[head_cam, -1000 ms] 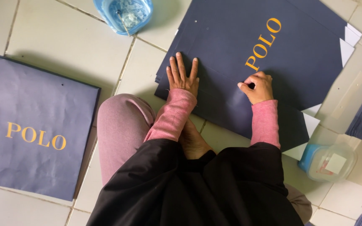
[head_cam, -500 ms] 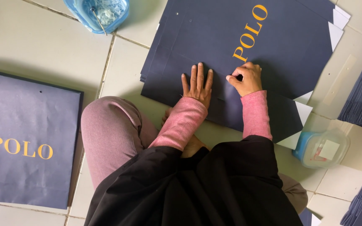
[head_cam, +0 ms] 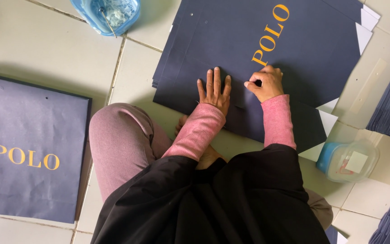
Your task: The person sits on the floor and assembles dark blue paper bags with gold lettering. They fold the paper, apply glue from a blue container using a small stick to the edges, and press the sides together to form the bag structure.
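You sit on the tiled floor [head_cam: 37, 45] with a stack of dark blue paper sheets [head_cam: 231, 40] spread before your knees, a finished blue bag [head_cam: 28, 144] lying flat well off to your left. Your left hand [head_cam: 214, 92] presses flat, fingers spread, on the stack's near edge. Just beside it, your right hand [head_cam: 265, 83] is curled, fingertips pinching the top sheet.

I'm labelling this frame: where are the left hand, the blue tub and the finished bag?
left hand [head_cam: 214, 92], head view, back of hand
blue tub [head_cam: 86, 13], head view, rim
finished bag [head_cam: 28, 117], head view, front panel
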